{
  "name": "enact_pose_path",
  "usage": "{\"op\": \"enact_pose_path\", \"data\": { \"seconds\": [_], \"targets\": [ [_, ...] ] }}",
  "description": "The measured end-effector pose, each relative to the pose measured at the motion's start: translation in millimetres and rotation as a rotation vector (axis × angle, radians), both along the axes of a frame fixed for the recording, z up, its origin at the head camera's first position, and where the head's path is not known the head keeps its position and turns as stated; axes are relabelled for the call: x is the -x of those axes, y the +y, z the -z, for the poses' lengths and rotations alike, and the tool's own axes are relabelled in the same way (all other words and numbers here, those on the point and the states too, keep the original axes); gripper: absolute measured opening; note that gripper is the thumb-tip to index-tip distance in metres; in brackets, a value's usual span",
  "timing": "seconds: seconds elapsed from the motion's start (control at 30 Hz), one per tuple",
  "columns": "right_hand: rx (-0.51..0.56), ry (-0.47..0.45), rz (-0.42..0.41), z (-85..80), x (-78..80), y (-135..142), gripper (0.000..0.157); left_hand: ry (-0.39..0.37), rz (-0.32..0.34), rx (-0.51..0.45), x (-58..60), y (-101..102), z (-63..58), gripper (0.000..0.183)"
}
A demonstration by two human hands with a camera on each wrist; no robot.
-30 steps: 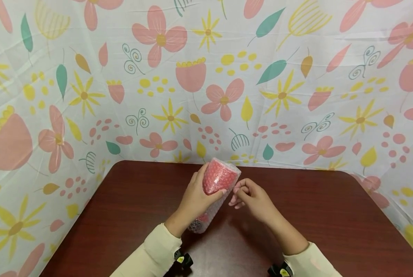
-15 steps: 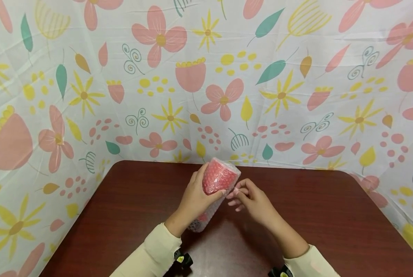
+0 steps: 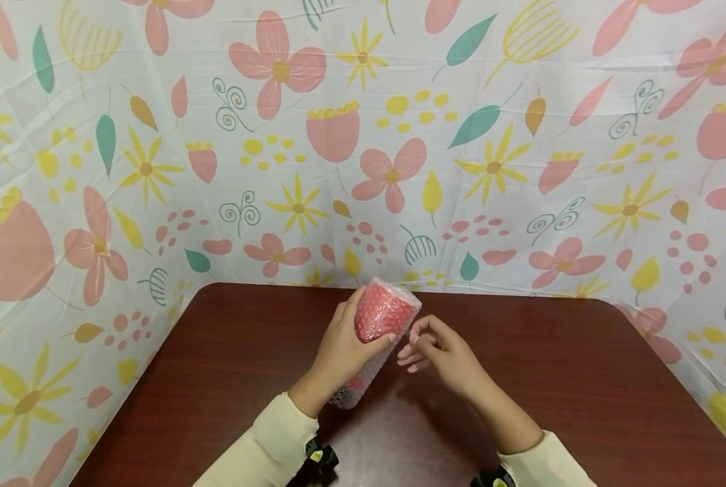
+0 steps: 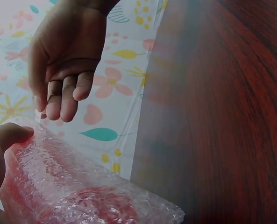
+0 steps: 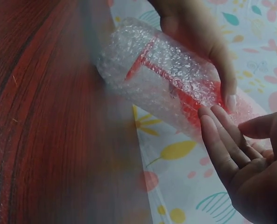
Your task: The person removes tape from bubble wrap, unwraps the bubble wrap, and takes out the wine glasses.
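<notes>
A red object wrapped in clear bubble wrap, roughly cylindrical, tilts over the table with its upper end away from me. My left hand grips it from the left side, thumb across the front. On its right, my right hand has thumb and index finger bent together at the wrap's edge. In the right wrist view the other fingers of that hand reach out beside the wrap. Whether the thumb and index finger pinch a bit of wrap cannot be made out. Red shapes show blurred through the wrap in the left wrist view.
The dark red-brown wooden table has rounded far corners. A white cloth printed with flowers and leaves hangs behind it and along both sides. Black wrist cameras sit at both cream sleeves.
The right hand's fingers shift slightly at the wrap's edge. The left hand and the wrapped object stay almost still.
</notes>
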State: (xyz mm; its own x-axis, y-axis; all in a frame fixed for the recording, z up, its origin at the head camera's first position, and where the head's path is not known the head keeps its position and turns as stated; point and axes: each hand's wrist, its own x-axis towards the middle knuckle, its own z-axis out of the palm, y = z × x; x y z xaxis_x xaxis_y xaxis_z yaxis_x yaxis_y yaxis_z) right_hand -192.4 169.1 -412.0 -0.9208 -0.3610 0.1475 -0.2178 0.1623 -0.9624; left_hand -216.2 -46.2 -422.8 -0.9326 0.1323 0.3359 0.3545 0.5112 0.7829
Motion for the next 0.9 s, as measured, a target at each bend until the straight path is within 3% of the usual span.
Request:
{"op": "enact_pose_path", "data": {
  "seconds": [0.37, 0.9],
  "targets": [
    [-0.045, -0.006, 0.09, 3.1, 3.8, -3.9, 0.026, -0.013, 0.034, 0.008, -1.5, 1.2, 0.0, 0.097],
    [-0.019, -0.045, 0.059, 2.4, 4.6, -6.3, 0.021, -0.07, 0.115, 0.036, -1.0, -0.4, -1.5, 0.096]
  ]
}}
